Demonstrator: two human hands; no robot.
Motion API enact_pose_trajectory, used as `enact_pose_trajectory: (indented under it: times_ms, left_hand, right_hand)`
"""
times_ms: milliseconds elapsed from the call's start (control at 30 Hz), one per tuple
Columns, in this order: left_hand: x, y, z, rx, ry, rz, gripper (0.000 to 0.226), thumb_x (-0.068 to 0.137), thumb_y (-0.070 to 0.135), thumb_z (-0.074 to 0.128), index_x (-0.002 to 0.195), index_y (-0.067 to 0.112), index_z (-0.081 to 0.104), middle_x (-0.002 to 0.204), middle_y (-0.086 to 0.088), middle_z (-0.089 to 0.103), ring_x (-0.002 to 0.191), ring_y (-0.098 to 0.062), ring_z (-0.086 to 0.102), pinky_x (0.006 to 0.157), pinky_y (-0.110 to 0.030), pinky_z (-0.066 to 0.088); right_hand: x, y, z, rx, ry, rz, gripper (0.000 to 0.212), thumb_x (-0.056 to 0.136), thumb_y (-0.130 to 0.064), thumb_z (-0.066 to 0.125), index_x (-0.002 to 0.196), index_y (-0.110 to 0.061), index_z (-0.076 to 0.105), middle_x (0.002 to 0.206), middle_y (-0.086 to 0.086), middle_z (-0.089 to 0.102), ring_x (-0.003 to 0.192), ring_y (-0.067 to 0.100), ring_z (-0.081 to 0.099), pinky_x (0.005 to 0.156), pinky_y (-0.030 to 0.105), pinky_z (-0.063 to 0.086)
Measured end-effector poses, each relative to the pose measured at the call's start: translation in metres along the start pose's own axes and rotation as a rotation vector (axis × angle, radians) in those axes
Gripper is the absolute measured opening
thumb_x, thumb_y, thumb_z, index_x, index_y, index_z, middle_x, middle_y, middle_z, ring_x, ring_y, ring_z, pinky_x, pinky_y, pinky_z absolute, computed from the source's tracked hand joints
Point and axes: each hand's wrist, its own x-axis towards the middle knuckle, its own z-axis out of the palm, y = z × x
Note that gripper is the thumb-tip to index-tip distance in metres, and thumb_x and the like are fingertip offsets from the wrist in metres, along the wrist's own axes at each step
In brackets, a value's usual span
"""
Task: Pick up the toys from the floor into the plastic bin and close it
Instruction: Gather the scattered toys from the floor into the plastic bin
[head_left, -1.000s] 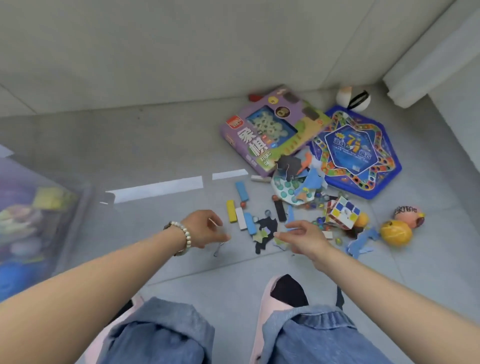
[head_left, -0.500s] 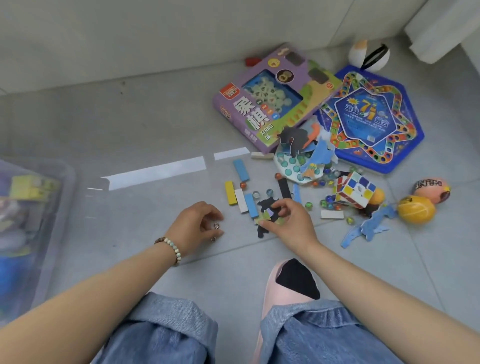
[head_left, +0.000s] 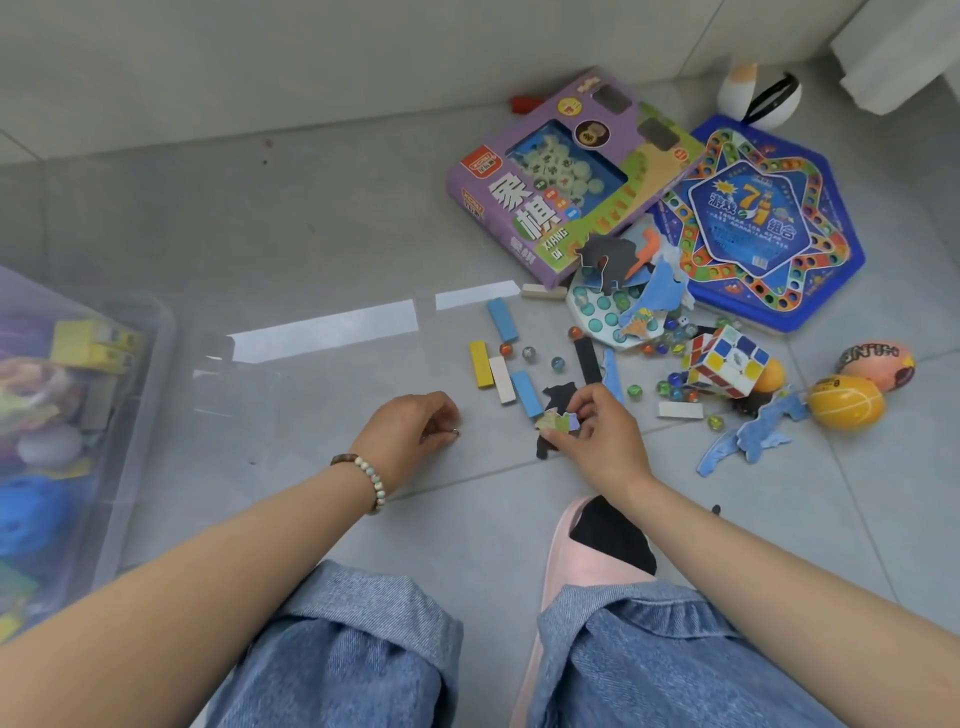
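Where the grey tiled floor (head_left: 311, 234) meets the pale wall (head_left: 311, 52), toys (head_left: 503, 319) lie strewn toward the far right corner: a purple box (head_left: 488, 208), a blue board (head_left: 753, 223), a cube (head_left: 727, 364), balls (head_left: 847, 401) and marbles (head_left: 557, 364). Near the middle, set apart, the left hand (head_left: 410, 431) curls its fingertips on a tiny piece (head_left: 455, 431) against the tile, while the right hand (head_left: 597, 441) pinches flat card pieces (head_left: 558, 423). At the floor's left edge stands the clear bin (head_left: 161, 338), lid off, with toys inside.

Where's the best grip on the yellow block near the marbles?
Probably its two short ends, from above: the yellow block lies flat, and the white block crowds one long side, while both ends look free.
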Motion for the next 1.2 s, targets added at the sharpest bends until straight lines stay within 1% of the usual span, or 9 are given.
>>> enact_pose_trajectory:
  times_ms: [133, 200, 300, 400, 533, 733, 900, 1067, 1200]
  left_hand:
    - [0.003, 0.010, -0.004, -0.203, 0.059, -0.073, 0.014, 0.093, 0.015, 0.055, 0.099, 0.011, 0.067, 0.092, -0.002, 0.063, 0.080, -0.012, 0.056, 0.078, -0.019, 0.045]
    - [0.003, 0.023, -0.005, -0.642, 0.093, -0.255, 0.016, 0.096, 0.014, 0.049, 0.092, 0.011, 0.063, 0.090, -0.005, 0.062, 0.074, -0.013, 0.061, 0.071, -0.022, 0.053]
    - [0.004, 0.044, -0.006, -1.336, -0.090, -0.551, 0.023, 0.101, 0.019, 0.038, 0.093, 0.008, 0.057, 0.092, -0.009, 0.065, 0.079, -0.020, 0.067, 0.069, -0.027, 0.058]
    - [0.005, 0.051, -0.005, -1.668, -0.270, -0.651, 0.037, 0.101, 0.032, 0.032, 0.105, 0.006, 0.058, 0.095, -0.012, 0.070, 0.085, -0.028, 0.069, 0.072, -0.034, 0.058]
    - [0.009, 0.052, -0.009, -1.599, -0.136, -0.653, 0.039, 0.101, 0.036, 0.033, 0.092, 0.009, 0.061, 0.080, -0.007, 0.070, 0.069, -0.020, 0.069, 0.065, -0.028, 0.058]
    - [0.014, 0.035, -0.018, -1.553, 0.021, -0.641, 0.045, 0.101, 0.040, 0.030, 0.089, 0.009, 0.061, 0.086, -0.009, 0.063, 0.078, -0.022, 0.064, 0.071, -0.029, 0.057]
    - [0.010, 0.024, -0.021, -1.573, 0.046, -0.653, 0.042, 0.101, 0.038, 0.031, 0.092, 0.010, 0.061, 0.089, -0.008, 0.063, 0.082, -0.021, 0.063, 0.076, -0.030, 0.054]
    - [0.007, 0.017, -0.025, -1.654, 0.002, -0.640, 0.040, 0.101, 0.037, 0.031, 0.098, 0.011, 0.061, 0.098, -0.010, 0.063, 0.088, -0.024, 0.062, 0.083, -0.035, 0.052]
    - [0.006, 0.022, -0.022, -1.694, -0.109, -0.618, 0.040, 0.100, 0.039, 0.030, 0.101, 0.014, 0.061, 0.090, -0.009, 0.067, 0.078, -0.023, 0.066, 0.076, -0.039, 0.052]
  right_hand:
    - [-0.007, -0.005, -0.005, 0.273, -0.006, 0.067, 0.016, 0.080, -0.011, 0.072, 0.086, -0.013, 0.057, 0.078, 0.003, 0.062, 0.056, 0.006, 0.053, 0.055, 0.011, 0.042]
    - [-0.014, -0.016, -0.009, 0.400, -0.025, 0.126, 0.013, 0.083, -0.013, 0.069, 0.093, -0.010, 0.061, 0.077, 0.003, 0.065, 0.052, 0.002, 0.057, 0.050, 0.009, 0.042]
    - [-0.019, -0.038, -0.014, 0.491, -0.219, 0.090, 0.015, 0.084, -0.016, 0.068, 0.098, -0.013, 0.066, 0.078, -0.001, 0.069, 0.057, 0.001, 0.060, 0.049, 0.012, 0.042]
    - [-0.015, -0.052, -0.013, 0.404, -0.288, 0.004, 0.008, 0.085, -0.020, 0.067, 0.093, -0.019, 0.068, 0.083, -0.003, 0.070, 0.067, 0.005, 0.062, 0.054, 0.015, 0.044]
    - [0.008, -0.047, -0.004, 0.207, -0.018, -0.050, 0.019, 0.080, -0.023, 0.073, 0.093, -0.016, 0.062, 0.091, -0.001, 0.062, 0.076, 0.014, 0.056, 0.066, 0.024, 0.048]
    - [0.023, -0.051, 0.032, -0.049, -0.006, -0.103, 0.044, 0.070, -0.034, 0.081, 0.102, -0.018, 0.055, 0.100, -0.002, 0.058, 0.090, 0.013, 0.056, 0.078, 0.029, 0.049]
    - [0.020, -0.054, 0.039, -0.224, 0.040, -0.107, 0.034, 0.076, -0.024, 0.076, 0.105, -0.018, 0.058, 0.096, -0.007, 0.052, 0.087, 0.010, 0.052, 0.074, 0.025, 0.043]
    - [0.013, -0.053, 0.032, 0.043, 0.033, -0.006, 0.028, 0.075, -0.015, 0.075, 0.101, -0.013, 0.063, 0.096, 0.000, 0.062, 0.083, 0.012, 0.056, 0.072, 0.019, 0.043]
    - [-0.008, -0.077, 0.031, 0.210, -0.191, -0.119, 0.029, 0.073, -0.017, 0.079, 0.097, -0.017, 0.064, 0.092, -0.006, 0.061, 0.078, 0.008, 0.057, 0.075, 0.020, 0.050]
